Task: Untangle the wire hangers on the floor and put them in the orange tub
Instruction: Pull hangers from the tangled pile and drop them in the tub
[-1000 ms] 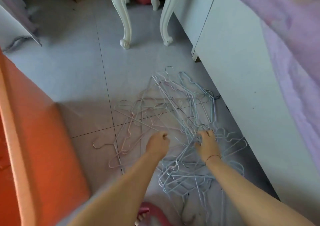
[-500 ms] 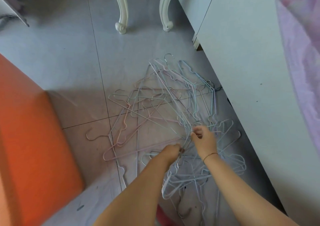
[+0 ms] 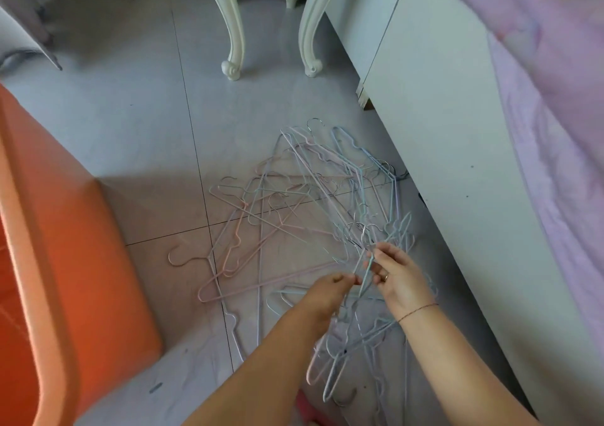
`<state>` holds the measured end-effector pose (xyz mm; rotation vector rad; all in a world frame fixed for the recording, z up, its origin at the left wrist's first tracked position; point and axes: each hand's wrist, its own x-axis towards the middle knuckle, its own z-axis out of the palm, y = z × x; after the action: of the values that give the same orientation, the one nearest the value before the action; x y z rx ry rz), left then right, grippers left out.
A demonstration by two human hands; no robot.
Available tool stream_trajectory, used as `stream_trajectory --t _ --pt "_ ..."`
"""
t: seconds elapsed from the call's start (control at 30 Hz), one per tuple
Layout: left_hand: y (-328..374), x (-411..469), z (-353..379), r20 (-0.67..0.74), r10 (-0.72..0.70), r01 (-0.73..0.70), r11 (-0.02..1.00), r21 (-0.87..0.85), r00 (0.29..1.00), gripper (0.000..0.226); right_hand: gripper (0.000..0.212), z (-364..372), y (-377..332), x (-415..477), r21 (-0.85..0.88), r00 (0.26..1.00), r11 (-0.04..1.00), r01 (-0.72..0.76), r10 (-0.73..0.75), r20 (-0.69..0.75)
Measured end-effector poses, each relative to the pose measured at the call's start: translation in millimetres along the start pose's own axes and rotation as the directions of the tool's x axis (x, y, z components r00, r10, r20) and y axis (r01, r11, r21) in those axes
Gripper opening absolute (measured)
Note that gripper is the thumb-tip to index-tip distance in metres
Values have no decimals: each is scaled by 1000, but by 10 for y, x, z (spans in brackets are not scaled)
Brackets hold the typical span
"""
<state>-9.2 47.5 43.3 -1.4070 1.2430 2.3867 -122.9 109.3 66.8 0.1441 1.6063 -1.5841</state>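
A tangled pile of thin wire hangers (image 3: 304, 216) in pale pink, blue and white lies on the grey tiled floor beside a white cabinet. My left hand (image 3: 327, 295) pinches a hanger wire near the middle of the pile. My right hand (image 3: 397, 275) grips a small bunch of blue hangers just below their metal hooks (image 3: 361, 234), lifted slightly off the floor. The two hands almost touch. The orange tub (image 3: 55, 278) stands at the left edge, its wall and rim in view, its inside mostly hidden.
A white cabinet (image 3: 457, 164) runs along the right with purple fabric (image 3: 555, 115) draped over it. Two curved white furniture legs (image 3: 232, 33) stand at the back. One pink hanger with a copper hook (image 3: 183, 259) lies apart, toward the tub.
My left hand moved right from the pile's centre to meet the right hand. Both hands have closed on hanger wires, and the bunch of blue hangers has risen slightly.
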Motion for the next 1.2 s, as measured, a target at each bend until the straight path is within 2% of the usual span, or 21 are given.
stream_trajectory --t 0.07,0.2,0.33,0.4,0.43,0.5,0.57,0.63,0.7,0.73,0.77,0.8,0.83,0.87,0.9,0.93,0.97,1.03,1.07,1.13,1.2 --pt "118 -116 -66 -66 144 -142 989 32 987 21 24 25 -131 -51 37 1000 999 9 -10 21" --pt "356 -411 -284 -115 245 -244 969 19 963 21 30 97 -358 -133 114 999 993 -11 8 32" --pt "595 -695 -509 -158 331 -362 896 -258 931 24 26 169 -488 -222 29 1000 1000 6 -7 25" --pt "687 -846 -589 -217 342 -393 880 -269 914 25 25 207 -557 -274 -40 1000 999 5 -4 24" --pt "719 -917 -611 -258 352 -409 887 -214 900 25 24 228 -593 -300 -72 1000 997 7 -5 30" --pt "777 -1035 -650 -373 400 -427 904 9 837 25 21 280 -668 -363 -111 998 994 6 1 57" --pt "837 -1122 -710 -490 482 -425 875 230 726 25 20 332 -750 -447 -27 991 999 -25 29 129" --pt "888 -1185 -784 -590 518 -434 852 293 619 25 21 365 -842 -554 132 972 986 -106 74 223" --pt "910 -1235 -842 -660 534 -421 840 342 529 25 25 374 -925 -645 204 949 966 -157 90 302" --pt "910 -1249 -853 -641 552 -383 833 399 534 24 28 379 -950 -686 193 939 968 -163 92 331" --pt "898 -1257 -846 -581 571 -343 818 461 580 24 29 395 -957 -707 134 938 980 -146 94 333" --pt "874 -1260 -827 -517 583 -321 797 511 626 24 30 418 -944 -719 16 949 995 -97 88 304" --pt "856 -1255 -810 -497 588 -316 789 527 639 24 28 444 -911 -717 -163 966 986 -32 72 248" --pt "850 -1255 -800 -520 592 -324 792 518 616 25 25 461 -864 -704 -334 982 942 13 51 183" --pt "852 -1255 -798 -570 599 -345 797 497 563 26 22 468 -811 -678 -427 991 904 22 39 132" --pt "859 -1255 -803 -600 608 -362 793 490 520 26 21 460 -774 -650 -434 992 901 -7 59 108" --pt "865 -1251 -794 -594 615 -355 787 504 519 26 23 446 -758 -621 -384 989 922 -48 97 109" --pt "854 -1210 -777 -558 600 -287 785 549 573 25 25 404 -758 -552 -295 981 949 -112 153 120" --pt "830 -1177 -794 -593 576 -262 805 532 562 24 23 378 -756 -526 -309 983 945 -112 151 106" --pt "780 -1124 -854 -695 489 -274 872 405 527 26 17 344 -742 -489 -395 992 914 -90 117 46" --pt "760 -1093 -916 -758 433 -302 898 319 487 29 17 286 -725 -441 -385 991 915 -120 132 3"
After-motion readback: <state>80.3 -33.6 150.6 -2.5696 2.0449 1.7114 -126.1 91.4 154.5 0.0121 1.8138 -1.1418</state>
